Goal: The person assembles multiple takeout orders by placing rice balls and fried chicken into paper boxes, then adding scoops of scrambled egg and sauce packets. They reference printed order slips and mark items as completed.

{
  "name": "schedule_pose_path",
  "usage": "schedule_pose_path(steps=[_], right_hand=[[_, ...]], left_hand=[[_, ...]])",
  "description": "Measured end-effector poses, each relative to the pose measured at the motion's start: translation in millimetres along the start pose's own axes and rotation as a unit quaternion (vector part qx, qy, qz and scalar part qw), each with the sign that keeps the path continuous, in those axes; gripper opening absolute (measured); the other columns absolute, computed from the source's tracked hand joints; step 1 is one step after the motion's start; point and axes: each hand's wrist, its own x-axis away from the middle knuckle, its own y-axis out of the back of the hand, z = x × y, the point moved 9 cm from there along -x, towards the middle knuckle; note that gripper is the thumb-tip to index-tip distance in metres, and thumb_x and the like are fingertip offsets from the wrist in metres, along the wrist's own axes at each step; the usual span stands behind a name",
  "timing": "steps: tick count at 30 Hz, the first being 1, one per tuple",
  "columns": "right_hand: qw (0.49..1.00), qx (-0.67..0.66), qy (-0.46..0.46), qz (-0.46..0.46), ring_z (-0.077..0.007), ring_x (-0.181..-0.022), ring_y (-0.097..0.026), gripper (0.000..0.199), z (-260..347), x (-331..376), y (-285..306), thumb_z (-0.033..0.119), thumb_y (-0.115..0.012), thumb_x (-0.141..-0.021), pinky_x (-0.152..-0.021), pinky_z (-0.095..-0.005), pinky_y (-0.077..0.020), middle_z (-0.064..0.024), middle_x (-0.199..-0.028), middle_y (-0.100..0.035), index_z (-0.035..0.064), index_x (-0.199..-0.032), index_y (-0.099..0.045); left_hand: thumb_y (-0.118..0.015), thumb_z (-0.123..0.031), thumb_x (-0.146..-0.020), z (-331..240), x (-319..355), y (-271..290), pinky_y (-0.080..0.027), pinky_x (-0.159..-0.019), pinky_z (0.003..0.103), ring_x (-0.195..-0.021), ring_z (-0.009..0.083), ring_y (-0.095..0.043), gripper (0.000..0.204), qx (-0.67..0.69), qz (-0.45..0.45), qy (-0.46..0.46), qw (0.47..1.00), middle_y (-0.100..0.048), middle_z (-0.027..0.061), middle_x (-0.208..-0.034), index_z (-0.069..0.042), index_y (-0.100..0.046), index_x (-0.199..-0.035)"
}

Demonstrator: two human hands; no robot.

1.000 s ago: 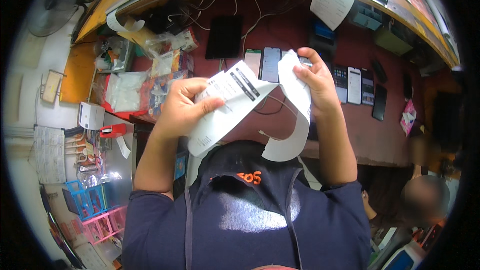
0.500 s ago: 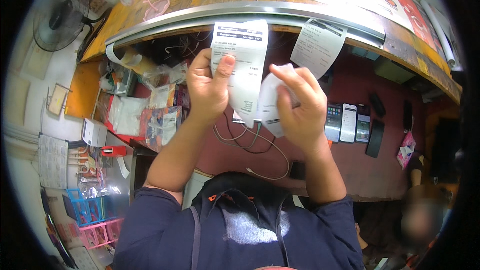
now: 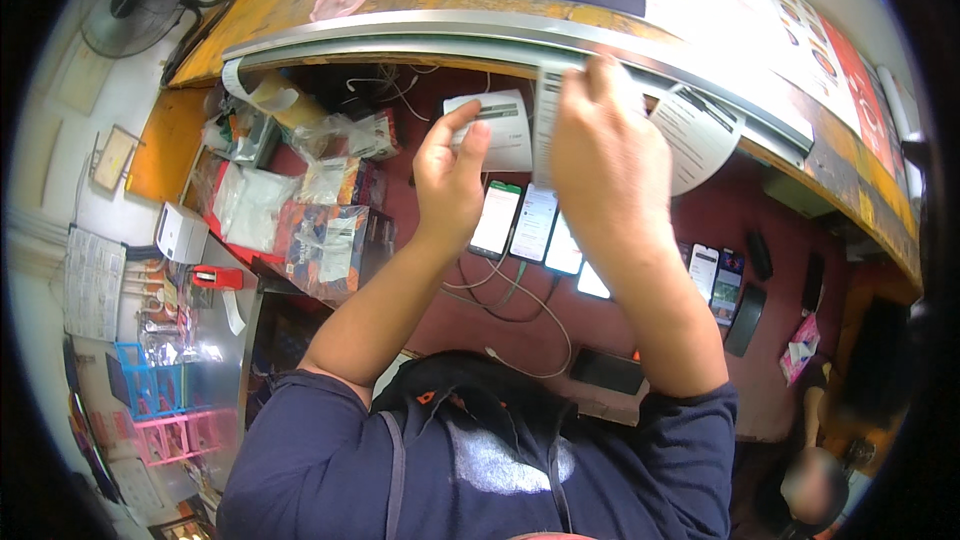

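- I see a white paper receipt (image 3: 497, 127) held up in front of the metal rail (image 3: 420, 40) that runs under the yellow counter edge; it is a short slip with dark print across its top, and its lower edge curls slightly.
- My left hand (image 3: 450, 180) has its fingers (image 3: 470, 145) closed lightly on the left side of that receipt, thumb and forefinger pinching it.
- A second slip, a narrow white strip (image 3: 548, 115), stands upright just beside the first, its top reaching the rail.
- My right hand (image 3: 600, 155) is raised with its back toward the camera; its fingers are curled about the narrow strip, and I cannot tell how tightly, since the hand hides the grip.
- A third paper, a curled receipt (image 3: 700, 135), hangs from the rail to the right, apart from both hands.
- Counted: three paper slips near the rail, two of them in my hands.
- Below the hands, on the dark red surface (image 3: 470, 310), I count three lit phones (image 3: 497, 220) in a row directly under the hands, more phones further right, and white cables trailing from them.
- To the left lies a pile of clear plastic bags (image 3: 300, 210) and a small white box (image 3: 180, 232).
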Motion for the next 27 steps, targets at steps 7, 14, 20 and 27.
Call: schedule_pose_path(steps=[7,14,20,27], right_hand=[[0.997,0.055,0.028,-0.042,-0.0328,-0.097,-0.074,0.043,6.8,-3.1,-6.2,-0.004,-0.06,-0.086,-0.085,-0.0383,-0.0612,-0.0194,-0.133,-0.062,-0.0072,-0.129,-0.062],[0.993,0.092,-0.018,-0.075,-0.0331,-0.081,-0.075,0.039,0.1,-0.6,0.4,0.005,-0.063,-0.089,-0.07,-0.0395,-0.0631,-0.0245,-0.127,-0.056,-0.0058,-0.127,-0.063],[0.948,-0.164,0.085,-0.26,-0.0298,-0.087,-0.069,0.049,38.3,60.3,42.7,-0.01,-0.063,-0.082,-0.076,-0.0372,-0.0562,-0.0182,-0.129,-0.055,0.0094,-0.127,-0.069],[0.748,-0.662,0.034,-0.038,-0.028,-0.093,-0.066,0.023,99.3,120.7,-46.7,-0.005,-0.074,-0.082,-0.082,-0.034,-0.0519,-0.0112,-0.1,-0.067,0.0051,-0.102,-0.074]], left_hand=[[-0.062,-0.019,-0.101,9.3,28.3,39.6,-0.048,-0.101,0.033,-0.111,0.0173,-0.064,0.046,0.009,-0.006,0.028,1.0,-0.067,0.014,-0.123,0.005,-0.052,-0.139],[-0.064,-0.012,-0.1,-8.8,58.5,71.3,-0.046,-0.104,0.033,-0.117,0.0171,-0.06,0.046,-0.044,0.02,-0.021,0.999,-0.063,0.0147,-0.128,0.006,-0.05,-0.14],[-0.072,-0.036,-0.094,-50.9,96.1,97.2,-0.045,-0.103,0.038,-0.117,0.0272,-0.059,0.061,-0.237,0.02,-0.146,0.96,-0.06,0.0168,-0.129,0.003,-0.054,-0.137],[-0.073,-0.04,-0.092,-30.1,144.2,83.1,-0.036,-0.106,0.049,-0.121,0.0342,-0.058,0.047,-0.307,0.226,-0.004,0.924,-0.068,0.0135,-0.124,-0.006,-0.068,-0.124]])
